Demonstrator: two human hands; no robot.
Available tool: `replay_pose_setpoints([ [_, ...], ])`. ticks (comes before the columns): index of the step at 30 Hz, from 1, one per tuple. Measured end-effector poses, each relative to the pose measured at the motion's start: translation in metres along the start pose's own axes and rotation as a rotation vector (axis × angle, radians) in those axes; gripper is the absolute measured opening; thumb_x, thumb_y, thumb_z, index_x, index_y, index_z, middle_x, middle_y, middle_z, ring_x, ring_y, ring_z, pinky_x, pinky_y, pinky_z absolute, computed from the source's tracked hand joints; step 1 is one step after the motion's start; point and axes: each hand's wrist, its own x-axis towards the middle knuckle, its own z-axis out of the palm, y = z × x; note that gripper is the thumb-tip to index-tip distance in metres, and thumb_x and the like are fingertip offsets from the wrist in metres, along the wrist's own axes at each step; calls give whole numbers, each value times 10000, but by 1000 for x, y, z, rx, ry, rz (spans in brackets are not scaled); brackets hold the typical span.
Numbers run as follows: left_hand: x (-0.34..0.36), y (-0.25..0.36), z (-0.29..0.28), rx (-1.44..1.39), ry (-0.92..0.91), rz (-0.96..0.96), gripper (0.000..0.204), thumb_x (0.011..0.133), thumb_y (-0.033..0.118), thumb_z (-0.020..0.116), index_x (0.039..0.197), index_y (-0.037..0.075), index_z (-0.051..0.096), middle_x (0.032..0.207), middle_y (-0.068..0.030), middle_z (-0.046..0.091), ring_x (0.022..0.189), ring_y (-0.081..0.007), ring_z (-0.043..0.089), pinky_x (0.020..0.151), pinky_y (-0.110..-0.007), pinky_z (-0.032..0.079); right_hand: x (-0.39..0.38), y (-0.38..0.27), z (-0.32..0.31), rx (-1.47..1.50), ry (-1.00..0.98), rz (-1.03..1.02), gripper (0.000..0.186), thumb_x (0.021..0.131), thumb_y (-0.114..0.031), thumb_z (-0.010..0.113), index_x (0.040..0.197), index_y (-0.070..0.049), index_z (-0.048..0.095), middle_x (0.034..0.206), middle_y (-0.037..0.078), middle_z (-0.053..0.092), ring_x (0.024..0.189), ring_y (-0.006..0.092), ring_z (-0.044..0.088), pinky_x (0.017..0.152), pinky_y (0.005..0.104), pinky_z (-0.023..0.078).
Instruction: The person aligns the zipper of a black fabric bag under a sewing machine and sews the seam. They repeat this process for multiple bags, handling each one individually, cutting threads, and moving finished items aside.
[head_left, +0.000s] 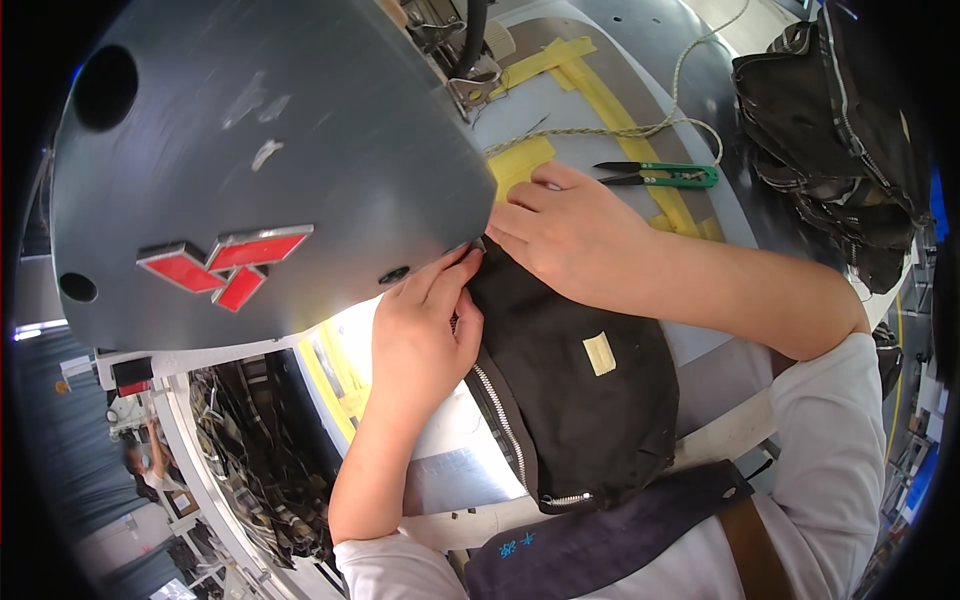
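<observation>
A dark fabric piece with a metal zip (580, 400) lies across the sewing bed, its far end running under the machine head. My left hand (415, 325) pinches its left edge close to the machine, thumb and fingers pressed together beside the zip. At the far end, my right hand (580, 235) has its fingers bent over the cloth, and their tips are partly hidden by the machine head. A small cream label (599, 354) sits on the fabric. Green-handled thread snips (655, 175) rest beyond my right hand, blades pointing left.
The grey sewing machine head (280, 180) bulks over the left side. Yellow tape (590, 90) marks the bed, and a twisted cord (640, 130) crosses it. Dark zipped garments (835, 130) are heaped at far right; patterned cloth (265, 450) hangs at left. Another person (150, 462) is in the left background.
</observation>
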Motion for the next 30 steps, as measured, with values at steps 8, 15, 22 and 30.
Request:
replay_pose_setpoints([
  [8, -2, 4, 1, 59, -22, -28, 330, 692, -61, 603, 1010, -1, 668, 1133, -102, 644, 969, -310, 634, 828, -384, 518, 2, -5, 2, -118, 63, -40, 120, 735, -153, 609, 785, -75, 685, 855, 28, 553, 803, 166, 553, 749, 292, 395],
  [15, -5, 1, 2, 79, -1, -28, 328, 685, -54, 618, 1003, 16, 654, 1115, -80, 635, 949, -290, 637, 798, -377, 521, 3, -4, -6, -115, 46, -46, 167, 730, -149, 605, 830, -49, 695, 890, 32, 546, 838, 170, 550, 781, 299, 405],
  [22, -6, 2, 4, 62, -6, -50, 337, 674, -57, 626, 1001, 23, 645, 1105, -75, 639, 958, -277, 635, 807, -376, 522, 3, -6, -8, -123, 32, -43, 190, 728, -157, 602, 849, -47, 699, 927, 36, 562, 867, 174, 545, 801, 302, 410],
  [30, -5, 0, 3, 110, 0, 1, 325, 669, -56, 631, 985, 20, 651, 1091, -75, 644, 957, -268, 640, 814, -376, 519, 4, -8, -4, -119, 40, -18, 162, 733, -158, 596, 823, -61, 689, 904, 31, 553, 867, 169, 548, 802, 306, 410],
])
